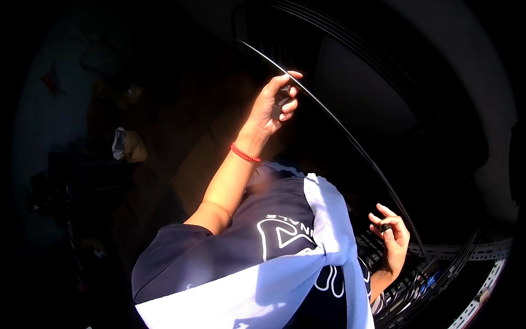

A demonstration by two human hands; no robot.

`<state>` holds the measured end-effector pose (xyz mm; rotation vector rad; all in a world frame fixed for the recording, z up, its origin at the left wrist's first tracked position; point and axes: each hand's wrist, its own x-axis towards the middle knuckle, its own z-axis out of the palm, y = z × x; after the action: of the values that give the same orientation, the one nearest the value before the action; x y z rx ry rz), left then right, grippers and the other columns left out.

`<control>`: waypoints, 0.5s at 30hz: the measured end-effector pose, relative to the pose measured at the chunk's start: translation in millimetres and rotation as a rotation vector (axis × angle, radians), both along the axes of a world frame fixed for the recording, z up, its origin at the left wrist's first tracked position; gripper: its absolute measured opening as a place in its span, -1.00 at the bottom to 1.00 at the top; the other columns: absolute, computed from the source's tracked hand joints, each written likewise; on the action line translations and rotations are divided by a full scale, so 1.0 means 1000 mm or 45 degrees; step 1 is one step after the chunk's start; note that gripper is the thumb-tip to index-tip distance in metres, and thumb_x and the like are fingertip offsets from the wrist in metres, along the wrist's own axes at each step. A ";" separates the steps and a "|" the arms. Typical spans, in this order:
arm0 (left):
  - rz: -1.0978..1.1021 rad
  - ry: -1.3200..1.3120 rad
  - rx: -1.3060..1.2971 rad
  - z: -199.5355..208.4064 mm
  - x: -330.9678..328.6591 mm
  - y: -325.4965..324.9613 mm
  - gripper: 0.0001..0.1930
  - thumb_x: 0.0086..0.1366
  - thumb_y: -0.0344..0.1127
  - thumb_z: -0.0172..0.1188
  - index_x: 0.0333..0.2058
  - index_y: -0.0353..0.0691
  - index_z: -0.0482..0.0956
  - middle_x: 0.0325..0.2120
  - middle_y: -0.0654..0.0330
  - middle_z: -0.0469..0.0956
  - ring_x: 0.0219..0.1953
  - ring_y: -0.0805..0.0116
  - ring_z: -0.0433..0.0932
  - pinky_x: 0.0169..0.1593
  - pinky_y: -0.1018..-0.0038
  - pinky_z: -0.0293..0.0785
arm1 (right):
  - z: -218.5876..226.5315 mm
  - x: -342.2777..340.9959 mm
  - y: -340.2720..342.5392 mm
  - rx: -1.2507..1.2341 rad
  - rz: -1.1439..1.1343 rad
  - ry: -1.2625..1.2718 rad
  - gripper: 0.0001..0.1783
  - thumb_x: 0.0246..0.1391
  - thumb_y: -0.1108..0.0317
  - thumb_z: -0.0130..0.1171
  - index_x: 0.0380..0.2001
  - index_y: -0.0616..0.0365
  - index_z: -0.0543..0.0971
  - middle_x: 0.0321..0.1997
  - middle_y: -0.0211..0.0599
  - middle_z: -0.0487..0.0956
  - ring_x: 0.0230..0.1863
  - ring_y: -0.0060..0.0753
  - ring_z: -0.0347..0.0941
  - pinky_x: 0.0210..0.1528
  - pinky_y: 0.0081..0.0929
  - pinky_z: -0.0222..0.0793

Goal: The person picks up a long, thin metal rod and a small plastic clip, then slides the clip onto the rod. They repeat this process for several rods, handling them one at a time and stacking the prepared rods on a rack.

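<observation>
A long thin black cable (356,143) runs in a curve from the upper middle down to the lower right. My left hand (276,104), raised at the end of an arm with a red bead bracelet (244,152), pinches this cable between thumb and forefinger. Its other fingers curl round a small dark thing (282,97) whose kind is unclear. Lower right, just left of the cable, my right hand (394,238) is half curled. Between its thumb and fingers shows a small black piece (386,227), too dark to name.
A bundle of black cables (457,260) lies at the lower right beside a pale perforated metal strip (474,307). A light blue cloth (334,230) is knotted over my dark shirt. Far left sits a tan and white bag (132,146). Deep shadow hides most surroundings.
</observation>
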<state>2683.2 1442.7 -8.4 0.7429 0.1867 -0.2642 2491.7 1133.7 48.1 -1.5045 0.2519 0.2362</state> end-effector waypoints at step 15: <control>-0.337 -0.002 0.061 -0.002 -0.007 -0.017 -0.71 0.18 -0.18 0.07 -0.21 -0.24 0.42 -0.59 0.30 0.36 -0.76 0.60 0.28 -0.81 0.74 0.11 | -0.004 0.145 0.159 -1.085 0.035 -0.431 -0.86 0.05 0.42 -0.05 -0.39 0.30 0.31 -0.52 0.00 0.48 -0.40 0.00 0.41 -0.32 -0.22 0.28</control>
<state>2676.4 1426.0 -10.1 0.8156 0.0924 -0.5122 2636.3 1292.7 43.7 -2.3575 0.0503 -0.1343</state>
